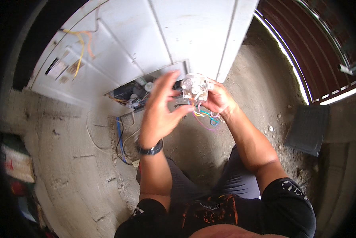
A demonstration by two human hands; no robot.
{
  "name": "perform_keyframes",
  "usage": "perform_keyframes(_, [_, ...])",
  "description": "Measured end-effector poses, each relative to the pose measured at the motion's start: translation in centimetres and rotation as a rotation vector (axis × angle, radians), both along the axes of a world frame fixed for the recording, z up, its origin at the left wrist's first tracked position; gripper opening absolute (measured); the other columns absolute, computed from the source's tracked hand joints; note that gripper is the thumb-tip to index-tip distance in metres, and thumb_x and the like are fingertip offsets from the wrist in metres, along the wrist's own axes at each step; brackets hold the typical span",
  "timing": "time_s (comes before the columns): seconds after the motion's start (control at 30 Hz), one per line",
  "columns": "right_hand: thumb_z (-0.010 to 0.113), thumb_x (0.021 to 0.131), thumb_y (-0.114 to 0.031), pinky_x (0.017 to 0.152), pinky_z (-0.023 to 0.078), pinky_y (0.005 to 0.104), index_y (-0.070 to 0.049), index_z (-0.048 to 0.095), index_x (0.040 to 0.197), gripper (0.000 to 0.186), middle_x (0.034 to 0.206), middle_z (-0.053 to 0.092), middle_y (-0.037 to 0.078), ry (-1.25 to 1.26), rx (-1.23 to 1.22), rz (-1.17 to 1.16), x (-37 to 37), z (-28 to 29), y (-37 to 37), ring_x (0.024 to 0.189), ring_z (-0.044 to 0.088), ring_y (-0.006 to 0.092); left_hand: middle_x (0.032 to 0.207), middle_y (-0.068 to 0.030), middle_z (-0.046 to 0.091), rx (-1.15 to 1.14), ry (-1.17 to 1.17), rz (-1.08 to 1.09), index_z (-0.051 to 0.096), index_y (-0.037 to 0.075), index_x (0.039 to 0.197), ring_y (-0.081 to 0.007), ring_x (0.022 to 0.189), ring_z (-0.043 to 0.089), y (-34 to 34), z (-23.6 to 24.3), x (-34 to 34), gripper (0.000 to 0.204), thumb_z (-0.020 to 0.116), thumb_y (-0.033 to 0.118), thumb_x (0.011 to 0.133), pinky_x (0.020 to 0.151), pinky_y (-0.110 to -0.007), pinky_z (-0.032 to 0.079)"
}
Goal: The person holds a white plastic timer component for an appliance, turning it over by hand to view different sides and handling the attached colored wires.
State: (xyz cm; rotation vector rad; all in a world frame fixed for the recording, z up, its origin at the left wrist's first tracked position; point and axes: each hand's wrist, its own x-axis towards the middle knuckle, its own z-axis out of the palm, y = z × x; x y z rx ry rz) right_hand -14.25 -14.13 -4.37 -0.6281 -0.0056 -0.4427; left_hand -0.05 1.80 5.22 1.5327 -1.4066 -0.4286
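Transparent device (pixel 195 87) sits in the fingers (pixel 216 91) of the right hand (pixel 221 101).

Support: floor (pixel 73 166), grey, rough, concrete-like, with short cracks toward 8 o'clock; loose grit and small pale stones (pixel 270 129) near 3 o'clock. White metal cabinet (pixel 134 35) stands on it, 11 to 12 o'clock. At 8 o'clock, just below the cabinet's lower edge, cords lie loosely looped: pale cord (pixel 94 139), blue cord (pixel 119 135). Flat dark panel (pixel 307 129) at 3 o'clock; lying flat or tilted, cannot tell.
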Motion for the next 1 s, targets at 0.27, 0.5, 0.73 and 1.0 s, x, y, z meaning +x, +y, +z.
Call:
perform_keyframes(0.27, [0.062, 0.1, -0.025, 0.085, 0.062, 0.0472, 0.001, 0.05, 0.14, 0.049, 0.127, 0.065, 0.02, -0.062, 0.101, 0.04, 0.6, -0.9, -0.8, 0.102, 0.071, 0.0339, 0.1, -0.0018, 0.07, -1.047, 0.692, -1.049, 0.067, 0.015, 0.126, -0.0122, 0.07, 0.067, 10.2, 8.5, -0.3, 0.032, 0.068, 0.013, 0.093, 0.072, -0.028, 0.054])
perform_keyframes(0.5, [0.066, 0.097, -0.029, 0.087, 0.061, 0.0468, 0.003, 0.051, 0.14, 0.055, 0.127, 0.065, 0.019, -0.045, 0.051, 0.036, 0.5, -0.2, -0.1, 0.106, 0.069, 0.0315, 0.156, -0.0172, 0.041, -0.189, 0.289, -0.11, 0.024, 0.003, 0.159, -0.0285, 0.134, 0.051, -1.1, -2.4, -0.8, 0.121, 0.094, 0.043, 0.068, 0.109, -0.042, 0.044])
perform_keyframes(0.73, [0.062, 0.099, -0.023, 0.098, 0.057, 0.0449, 0.003, 0.05, 0.141, 0.051, 0.133, 0.063, 0.018, 0.05, 0.006, -0.048, 0.3, 0.2, 0.4, 0.118, 0.065, 0.029, 0.154, -0.0173, 0.043, -0.158, 0.016, -0.088, 0.033, 0.004, 0.156, -0.0278, 0.137, 0.049, -2.3, -4.1, -0.7, 0.096, 0.088, 0.018, 0.078, 0.107, -0.042, 0.048])
perform_keyframes(1.0, [0.057, 0.101, -0.017, 0.092, 0.06, 0.0419, 0.002, 0.052, 0.139, 0.042, 0.127, 0.066, 0.017, 0.031, 0.05, -0.027, 0.7, -0.3, 0.3, 0.11, 0.069, 0.0278, 0.151, -0.019, 0.046, -0.169, -0.035, -0.004, 0.034, 0.002, 0.155, -0.028, 0.135, 0.051, -2.3, -3.5, -1.9, 0.093, 0.086, 0.013, 0.078, 0.107, -0.042, 0.048])
